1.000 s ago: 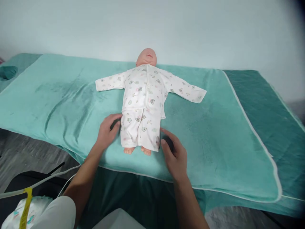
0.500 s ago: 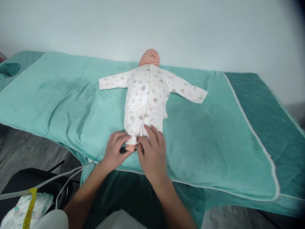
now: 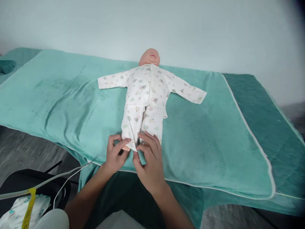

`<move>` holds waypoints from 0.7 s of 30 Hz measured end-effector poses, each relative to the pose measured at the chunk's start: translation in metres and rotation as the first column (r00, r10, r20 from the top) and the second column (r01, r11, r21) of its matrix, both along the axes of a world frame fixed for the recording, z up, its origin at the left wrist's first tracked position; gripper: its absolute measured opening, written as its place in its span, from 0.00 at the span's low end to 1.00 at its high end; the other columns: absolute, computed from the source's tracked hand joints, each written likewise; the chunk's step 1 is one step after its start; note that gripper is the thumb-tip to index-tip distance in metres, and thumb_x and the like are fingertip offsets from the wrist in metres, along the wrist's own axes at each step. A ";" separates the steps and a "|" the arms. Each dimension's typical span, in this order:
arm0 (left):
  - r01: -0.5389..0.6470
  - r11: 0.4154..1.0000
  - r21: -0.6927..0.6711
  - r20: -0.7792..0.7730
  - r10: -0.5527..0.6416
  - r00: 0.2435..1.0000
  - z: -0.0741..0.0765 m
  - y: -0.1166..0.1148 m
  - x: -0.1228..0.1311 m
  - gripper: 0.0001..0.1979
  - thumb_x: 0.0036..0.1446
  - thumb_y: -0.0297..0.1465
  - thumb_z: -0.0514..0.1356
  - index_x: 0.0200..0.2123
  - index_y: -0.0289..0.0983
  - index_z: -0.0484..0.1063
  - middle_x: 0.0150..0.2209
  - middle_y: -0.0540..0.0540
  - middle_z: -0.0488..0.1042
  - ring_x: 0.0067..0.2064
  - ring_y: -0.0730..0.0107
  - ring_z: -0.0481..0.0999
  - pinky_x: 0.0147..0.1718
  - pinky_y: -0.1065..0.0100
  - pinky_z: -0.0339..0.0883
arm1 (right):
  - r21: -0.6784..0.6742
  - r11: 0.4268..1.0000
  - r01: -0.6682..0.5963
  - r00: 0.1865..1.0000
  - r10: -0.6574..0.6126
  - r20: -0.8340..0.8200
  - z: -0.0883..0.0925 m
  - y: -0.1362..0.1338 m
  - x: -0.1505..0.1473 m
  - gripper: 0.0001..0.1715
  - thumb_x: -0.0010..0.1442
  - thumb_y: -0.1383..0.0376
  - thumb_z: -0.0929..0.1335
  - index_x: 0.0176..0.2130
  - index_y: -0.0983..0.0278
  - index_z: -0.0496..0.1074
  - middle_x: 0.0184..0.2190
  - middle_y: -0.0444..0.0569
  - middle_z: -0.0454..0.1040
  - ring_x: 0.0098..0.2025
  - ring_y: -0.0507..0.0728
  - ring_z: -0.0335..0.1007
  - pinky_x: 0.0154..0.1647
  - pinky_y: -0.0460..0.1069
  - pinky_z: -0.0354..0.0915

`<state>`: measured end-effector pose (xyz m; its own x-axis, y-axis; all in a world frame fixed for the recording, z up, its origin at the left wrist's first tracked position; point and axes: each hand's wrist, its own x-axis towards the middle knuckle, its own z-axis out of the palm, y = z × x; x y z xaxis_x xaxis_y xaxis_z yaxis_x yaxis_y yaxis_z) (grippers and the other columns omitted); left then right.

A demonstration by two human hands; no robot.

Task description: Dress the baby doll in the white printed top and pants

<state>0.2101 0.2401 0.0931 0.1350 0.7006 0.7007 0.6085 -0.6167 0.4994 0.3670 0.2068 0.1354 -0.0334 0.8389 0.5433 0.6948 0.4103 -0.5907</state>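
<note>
A baby doll [image 3: 149, 57] lies on its back on a teal blanket, head toward the wall. It wears a white printed jacket [image 3: 143, 89] with arms spread wide, and matching pants [image 3: 152, 119]. My left hand [image 3: 116, 154] pinches the cuff of the pant leg on the left side, thumb low beside the doll's toes [image 3: 126, 148]. From the other side my right hand [image 3: 150, 159] grips the same cuff's inner corner between thumb and fingers. The other leg's hem is partly hidden behind my right hand.
The teal blanket [image 3: 202, 143] with white edging covers a long table against a pale wall [image 3: 190, 31]. At lower left stand a black chair [image 3: 23, 178], a diaper [image 3: 26, 210] and a cable with a yellow tag [image 3: 30, 206].
The pant cuff on the left is now drawn down toward me, straightening that leg and covering more of the foot. Both hands have shifted slightly nearer to me.
</note>
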 end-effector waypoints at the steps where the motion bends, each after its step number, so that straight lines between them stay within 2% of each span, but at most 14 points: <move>1: -0.006 1.000 0.004 -0.011 0.006 1.000 0.000 0.000 0.000 0.16 0.62 0.22 0.62 0.51 0.41 0.74 0.42 0.47 0.64 0.43 0.69 0.72 0.41 0.67 0.74 | -0.006 1.000 0.003 1.000 -0.003 0.000 -0.002 0.001 0.000 0.10 0.63 0.73 0.66 0.41 0.59 0.65 0.56 0.53 0.75 0.66 0.62 0.65 0.69 0.68 0.60; 4: -0.012 1.000 -0.001 -0.047 0.011 0.999 -0.001 -0.002 0.000 0.17 0.64 0.22 0.61 0.54 0.42 0.74 0.43 0.46 0.64 0.43 0.70 0.72 0.41 0.68 0.75 | -0.009 1.000 0.011 0.999 -0.010 0.030 -0.007 0.002 0.004 0.10 0.64 0.74 0.66 0.42 0.59 0.66 0.57 0.54 0.74 0.67 0.63 0.65 0.69 0.69 0.60; 7: 0.030 0.998 -0.059 -0.063 -0.034 0.997 -0.002 -0.004 -0.004 0.18 0.64 0.25 0.64 0.56 0.42 0.73 0.43 0.46 0.68 0.44 0.69 0.74 0.42 0.66 0.75 | 0.018 0.999 0.028 0.998 -0.029 0.052 -0.013 -0.002 0.011 0.12 0.65 0.73 0.68 0.47 0.60 0.68 0.59 0.55 0.72 0.67 0.64 0.65 0.68 0.68 0.63; 10: 0.088 0.991 -0.101 -0.016 -0.090 0.996 -0.003 -0.005 -0.009 0.15 0.62 0.28 0.67 0.52 0.42 0.72 0.42 0.47 0.72 0.44 0.68 0.76 0.42 0.64 0.74 | 0.009 0.996 0.091 0.996 -0.091 0.023 -0.021 -0.008 0.021 0.18 0.66 0.71 0.70 0.54 0.59 0.69 0.59 0.58 0.70 0.64 0.64 0.67 0.61 0.63 0.71; 13: 0.108 0.987 -0.122 0.077 -0.099 0.992 -0.005 -0.006 -0.012 0.12 0.61 0.28 0.68 0.46 0.41 0.71 0.41 0.49 0.73 0.42 0.69 0.77 0.41 0.65 0.75 | -0.023 0.981 0.192 0.980 -0.193 -0.044 -0.030 -0.011 0.032 0.22 0.65 0.68 0.72 0.57 0.58 0.69 0.55 0.57 0.71 0.58 0.63 0.71 0.54 0.60 0.75; 17: 0.124 0.980 -0.155 0.174 -0.096 0.980 -0.006 -0.005 -0.013 0.11 0.60 0.27 0.69 0.41 0.41 0.70 0.39 0.51 0.72 0.40 0.72 0.77 0.37 0.67 0.74 | -0.075 0.977 0.200 0.970 -0.208 -0.125 -0.028 -0.008 0.040 0.15 0.64 0.64 0.73 0.49 0.59 0.70 0.44 0.50 0.73 0.46 0.58 0.76 0.45 0.55 0.77; 19: 0.144 0.977 -0.155 0.217 -0.109 0.970 -0.005 -0.004 -0.012 0.10 0.60 0.25 0.68 0.39 0.41 0.69 0.38 0.51 0.73 0.38 0.73 0.77 0.36 0.69 0.73 | -0.090 0.977 0.195 0.965 -0.207 -0.163 -0.022 -0.005 0.040 0.10 0.64 0.64 0.74 0.43 0.59 0.69 0.39 0.47 0.72 0.40 0.55 0.75 0.39 0.51 0.75; 21: 0.156 0.977 -0.147 0.237 -0.119 0.964 -0.003 -0.003 -0.011 0.09 0.60 0.24 0.67 0.38 0.41 0.70 0.37 0.52 0.73 0.37 0.73 0.77 0.35 0.70 0.72 | -0.097 0.976 0.197 0.960 -0.212 -0.182 -0.014 -0.002 0.040 0.11 0.64 0.65 0.74 0.39 0.59 0.68 0.35 0.43 0.70 0.36 0.53 0.72 0.35 0.48 0.71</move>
